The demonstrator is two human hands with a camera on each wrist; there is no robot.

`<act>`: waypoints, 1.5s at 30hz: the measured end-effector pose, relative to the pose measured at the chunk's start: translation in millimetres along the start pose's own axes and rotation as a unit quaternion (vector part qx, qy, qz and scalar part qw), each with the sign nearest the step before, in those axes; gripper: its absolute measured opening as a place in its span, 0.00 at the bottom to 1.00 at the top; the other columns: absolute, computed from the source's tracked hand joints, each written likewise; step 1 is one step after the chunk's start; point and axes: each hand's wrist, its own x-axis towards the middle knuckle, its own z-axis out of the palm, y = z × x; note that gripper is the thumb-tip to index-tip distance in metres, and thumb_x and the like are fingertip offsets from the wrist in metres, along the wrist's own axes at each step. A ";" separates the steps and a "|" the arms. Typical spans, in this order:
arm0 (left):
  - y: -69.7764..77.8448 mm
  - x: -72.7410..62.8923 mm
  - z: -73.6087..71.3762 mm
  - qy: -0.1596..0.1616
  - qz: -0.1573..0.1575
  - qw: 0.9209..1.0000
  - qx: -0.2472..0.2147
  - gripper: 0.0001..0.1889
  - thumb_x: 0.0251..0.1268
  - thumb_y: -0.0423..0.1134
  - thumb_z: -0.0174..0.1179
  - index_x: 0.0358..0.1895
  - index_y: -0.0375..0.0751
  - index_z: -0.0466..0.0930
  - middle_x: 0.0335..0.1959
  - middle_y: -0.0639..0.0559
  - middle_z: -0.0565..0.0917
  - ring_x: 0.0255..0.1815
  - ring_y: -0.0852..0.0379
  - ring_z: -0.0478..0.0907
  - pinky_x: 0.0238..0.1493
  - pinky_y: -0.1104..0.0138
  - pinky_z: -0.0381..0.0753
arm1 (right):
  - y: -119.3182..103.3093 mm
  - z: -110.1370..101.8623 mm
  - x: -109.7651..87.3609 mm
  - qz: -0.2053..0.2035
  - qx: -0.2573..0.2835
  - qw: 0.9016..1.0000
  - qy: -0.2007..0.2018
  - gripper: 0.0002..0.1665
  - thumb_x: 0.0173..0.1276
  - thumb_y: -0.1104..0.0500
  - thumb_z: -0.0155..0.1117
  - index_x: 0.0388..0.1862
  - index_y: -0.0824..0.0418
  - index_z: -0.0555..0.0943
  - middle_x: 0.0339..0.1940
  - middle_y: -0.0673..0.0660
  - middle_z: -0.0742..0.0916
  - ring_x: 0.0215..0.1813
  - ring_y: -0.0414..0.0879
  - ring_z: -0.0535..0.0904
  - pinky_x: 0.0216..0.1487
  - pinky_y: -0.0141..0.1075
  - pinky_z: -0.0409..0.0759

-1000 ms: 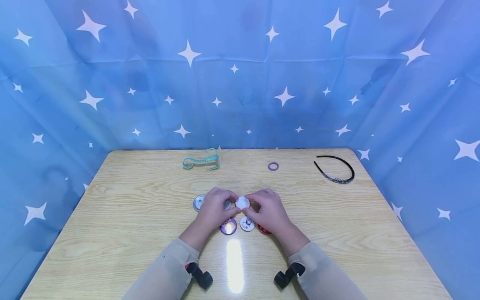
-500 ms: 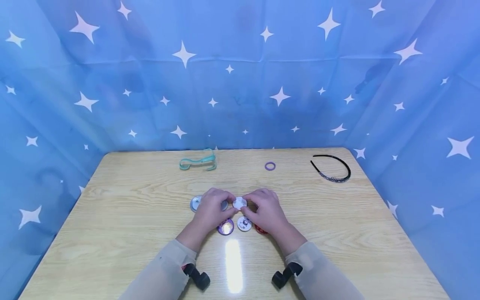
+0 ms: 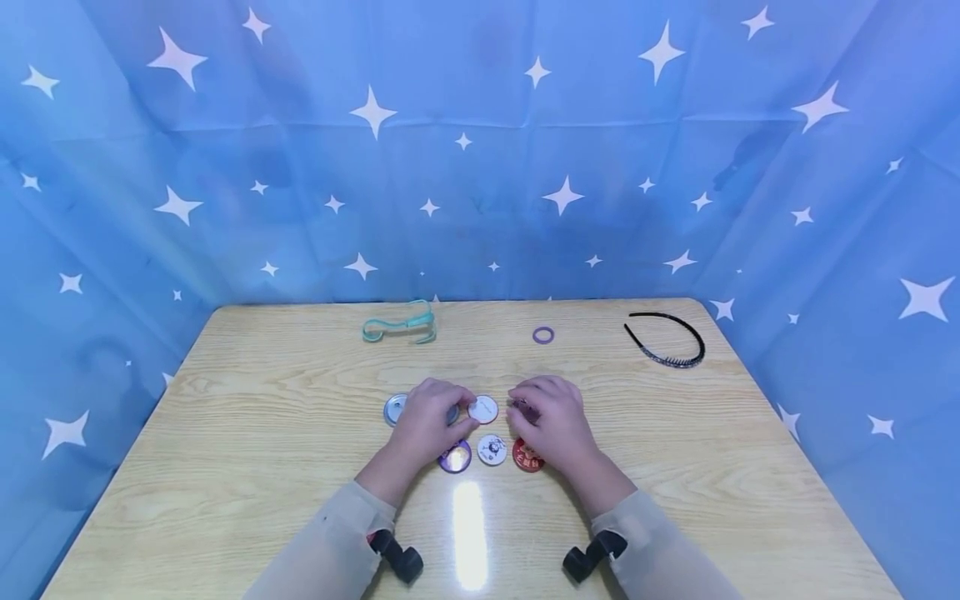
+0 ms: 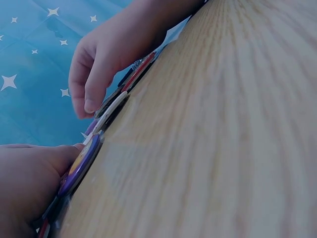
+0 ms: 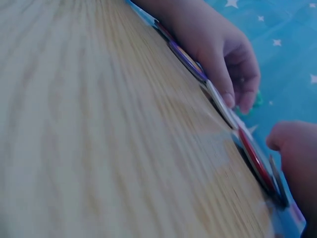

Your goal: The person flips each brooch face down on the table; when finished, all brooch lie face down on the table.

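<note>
My left hand lies over the left part of a badge cluster, its thumb and index fingertips at the left rim of a white round badge. That badge lies face up, with faint writing and a reddish edge. To the right, my right hand hovers over a dark round badge, mostly hidden under its fingers; thumb and index are bent with a gap between them. Nearer me are a purple badge, a white badge with a figure and a red badge. A silver-blue badge shows left of my left hand.
Along the back of the wooden table are a teal strap-like loop, a purple ring and a black toothed headband. A blue star-patterned curtain hangs behind. Light glares off the table in front.
My right hand has left the white badge and moved right over the dark badge, uncovering the red badge. The white badge now shows writing. My left hand stays beside it.
</note>
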 end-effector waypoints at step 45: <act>59.0 24.1 47.8 -0.035 -0.034 0.994 0.094 0.25 0.70 0.56 0.70 0.62 0.47 0.85 0.56 0.50 0.86 0.60 0.48 0.80 0.65 0.52 0.78 | 25.8 -23.5 -17.3 0.147 -0.033 0.987 -0.061 0.22 0.68 0.45 0.76 0.55 0.55 0.90 0.42 0.51 0.85 0.53 0.54 0.75 0.55 0.53 0.69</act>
